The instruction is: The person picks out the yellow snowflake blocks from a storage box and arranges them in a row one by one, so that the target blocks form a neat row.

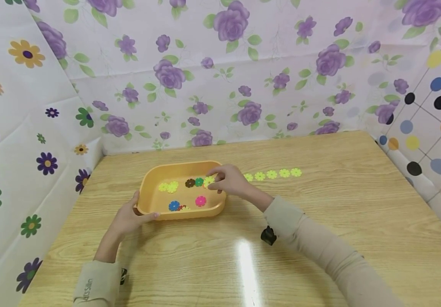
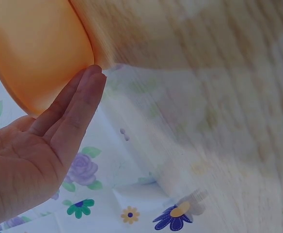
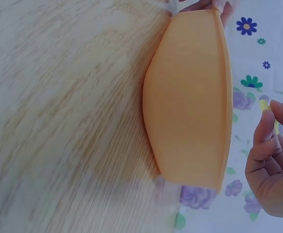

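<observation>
An orange plastic basin [image 1: 189, 215] stands on the table. My left hand [image 1: 128, 218] holds its left end, thumb along the near rim and fingers against the outer wall, as the left wrist view also shows. Over the basin's right side, my right hand [image 1: 232, 181] pinches a yellow flower-shaped disc [image 3: 264, 105] between thumb and fingertips. Inside the basin lie yellow discs [image 1: 172, 186], a brown disc [image 1: 190, 183], a green disc [image 1: 199, 182], a blue disc [image 1: 174, 206] and a pink disc [image 1: 200, 201]. The near wall partly hides some small red and yellow ones.
To the right of the basin, a row of several yellow discs [image 1: 272, 174] lies on the wooden table [image 1: 343, 200], its left end partly behind my right hand. Flower-printed sheeting [image 1: 205, 85] covers the wall behind. Dark wrist gear [image 1: 268, 235] shows under the right sleeve.
</observation>
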A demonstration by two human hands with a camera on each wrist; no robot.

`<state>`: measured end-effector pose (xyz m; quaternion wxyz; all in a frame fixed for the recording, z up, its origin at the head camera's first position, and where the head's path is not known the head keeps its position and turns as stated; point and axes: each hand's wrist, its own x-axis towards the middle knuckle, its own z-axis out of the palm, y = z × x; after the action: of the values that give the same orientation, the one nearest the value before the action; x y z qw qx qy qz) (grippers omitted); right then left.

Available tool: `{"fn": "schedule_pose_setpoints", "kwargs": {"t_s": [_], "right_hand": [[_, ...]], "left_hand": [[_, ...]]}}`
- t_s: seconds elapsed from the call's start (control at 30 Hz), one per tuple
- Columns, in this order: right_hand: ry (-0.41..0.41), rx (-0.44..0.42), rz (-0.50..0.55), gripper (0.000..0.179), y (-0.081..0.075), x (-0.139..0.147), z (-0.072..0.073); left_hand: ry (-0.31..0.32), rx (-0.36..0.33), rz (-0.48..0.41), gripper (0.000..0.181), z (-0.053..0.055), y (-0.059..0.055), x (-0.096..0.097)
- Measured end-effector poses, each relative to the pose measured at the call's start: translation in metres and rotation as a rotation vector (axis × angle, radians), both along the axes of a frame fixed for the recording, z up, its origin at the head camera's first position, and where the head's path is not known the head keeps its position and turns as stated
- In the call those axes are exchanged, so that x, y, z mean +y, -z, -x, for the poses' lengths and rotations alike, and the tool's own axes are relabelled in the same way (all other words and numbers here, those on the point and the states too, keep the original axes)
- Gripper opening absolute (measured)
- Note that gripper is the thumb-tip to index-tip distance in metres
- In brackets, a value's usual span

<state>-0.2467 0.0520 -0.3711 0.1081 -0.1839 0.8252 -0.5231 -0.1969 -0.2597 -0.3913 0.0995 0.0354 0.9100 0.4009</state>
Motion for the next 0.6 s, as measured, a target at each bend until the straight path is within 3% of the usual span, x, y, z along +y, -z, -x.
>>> {"fn": "schedule_pose_setpoints", "kwargs": {"t_s": [0.33,0.6], "right_hand": [[0.018,-0.011,-0.01,0.035,0.002,0.024,0.003],[0.038,-0.017,0.008,0.036,0.005,0.047,0.005]], "left_hand": [[0.01,0.022,0.01,0.106,0.002,0.0,-0.001],[-0.004,0.002,0.01,0.107,0.002,0.002,-0.002]]}}
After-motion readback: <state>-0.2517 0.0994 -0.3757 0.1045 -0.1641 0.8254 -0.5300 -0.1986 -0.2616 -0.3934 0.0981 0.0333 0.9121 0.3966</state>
